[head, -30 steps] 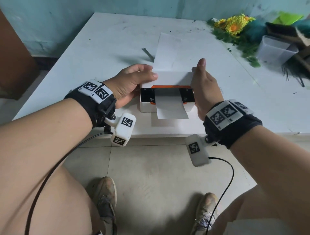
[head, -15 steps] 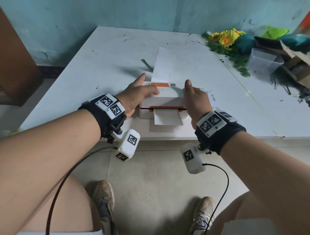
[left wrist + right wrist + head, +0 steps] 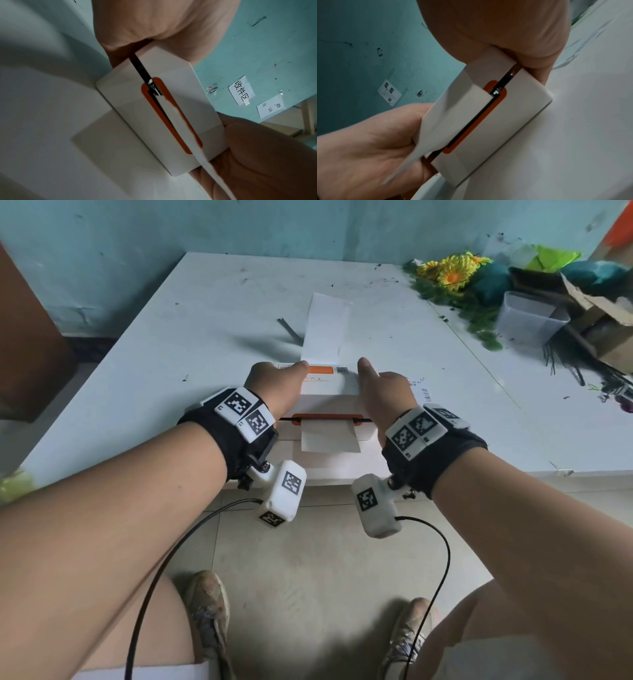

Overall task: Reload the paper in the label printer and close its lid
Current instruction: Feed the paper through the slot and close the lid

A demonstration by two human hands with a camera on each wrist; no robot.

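Both hands clamp the label printer (image 3: 330, 409) at the worktop (image 3: 171, 354) edge: left hand (image 3: 277, 386) & right hand (image 3: 385, 393) each grip one side, thumbs on the lid (image 3: 329, 386). Paper (image 3: 330, 440) hangs from the slot; a thin gap remains. Best approach: press both ends evenly w/o skewing the paper.

1. A white table (image 3: 144, 364), scuffed and flecked with dark specks, stood against a teal wall.
2. The label printer (image 3: 330, 397) sat on it at the near edge.
3. A strip of white paper (image 3: 325, 328) lay flat on the table just behind the printer.
4. A thin dark strip (image 3: 289, 328) lay behind the printer, to its left.
5. A barcode sticker (image 3: 424, 393) lay just right of the printer.
6. Far right of the printer were yellow artificial flowers (image 3: 452, 270), a clear plastic tub (image 3: 529, 318) and a torn cardboard box (image 3: 603, 337).
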